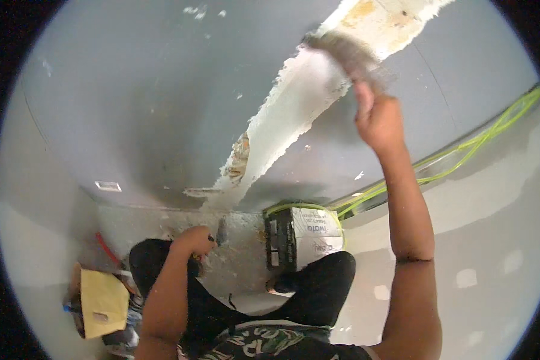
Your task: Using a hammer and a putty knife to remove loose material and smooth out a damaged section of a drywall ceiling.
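Note:
My right hand (378, 120) grips a motion-blurred wide-bladed tool, seemingly a scraper (341, 51), against a long diagonal strip of white, torn-edged patching (294, 102) on the grey wall (180, 84). Exposed yellowish, rough material shows near the strip's upper and lower ends. Low by my bent left knee, my left hand (192, 240) is closed on a small dark-handled tool (211, 239), too small to identify.
A black and white box (306, 237) stands against the wall's base, with bright green cables (480, 135) running rightward. At lower left are a yellow container (102, 303), assorted items and a red length (105, 246). The dusty floor (240, 252) lies between my knees.

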Demonstrator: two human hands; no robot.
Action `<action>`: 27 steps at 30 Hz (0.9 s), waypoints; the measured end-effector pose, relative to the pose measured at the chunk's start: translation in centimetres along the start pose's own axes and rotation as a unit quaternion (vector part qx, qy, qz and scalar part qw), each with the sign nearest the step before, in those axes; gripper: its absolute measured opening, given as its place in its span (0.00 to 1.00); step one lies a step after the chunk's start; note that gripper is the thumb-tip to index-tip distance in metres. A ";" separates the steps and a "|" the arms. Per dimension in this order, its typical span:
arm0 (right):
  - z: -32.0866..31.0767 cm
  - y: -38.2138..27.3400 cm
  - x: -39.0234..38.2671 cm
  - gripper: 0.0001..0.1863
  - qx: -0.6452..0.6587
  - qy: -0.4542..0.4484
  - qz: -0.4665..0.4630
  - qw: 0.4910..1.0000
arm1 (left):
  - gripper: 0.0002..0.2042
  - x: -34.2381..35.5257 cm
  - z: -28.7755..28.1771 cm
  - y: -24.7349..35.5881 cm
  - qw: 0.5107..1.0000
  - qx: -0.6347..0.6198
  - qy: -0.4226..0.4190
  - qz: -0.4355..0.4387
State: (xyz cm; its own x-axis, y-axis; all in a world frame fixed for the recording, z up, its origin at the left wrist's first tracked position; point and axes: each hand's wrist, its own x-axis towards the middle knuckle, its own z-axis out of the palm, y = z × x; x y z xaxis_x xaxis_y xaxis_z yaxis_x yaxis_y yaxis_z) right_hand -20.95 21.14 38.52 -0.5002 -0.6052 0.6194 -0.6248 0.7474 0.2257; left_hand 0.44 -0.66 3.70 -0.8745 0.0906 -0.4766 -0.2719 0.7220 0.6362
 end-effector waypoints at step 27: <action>43.0 -9.2 -46.5 0.22 0.079 -0.777 -0.052 0.622 | 0.17 5.1 2.7 -1.0 0.989 -0.021 -0.124 -0.084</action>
State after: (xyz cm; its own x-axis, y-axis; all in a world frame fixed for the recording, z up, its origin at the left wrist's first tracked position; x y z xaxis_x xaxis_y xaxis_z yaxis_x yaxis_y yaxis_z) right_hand -17.68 30.66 -24.69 -0.3517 -0.2738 -0.8952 -0.6919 0.7202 0.0516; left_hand -2.70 0.96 -0.99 -0.6917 0.1403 -0.7084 -0.4262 0.7127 0.5572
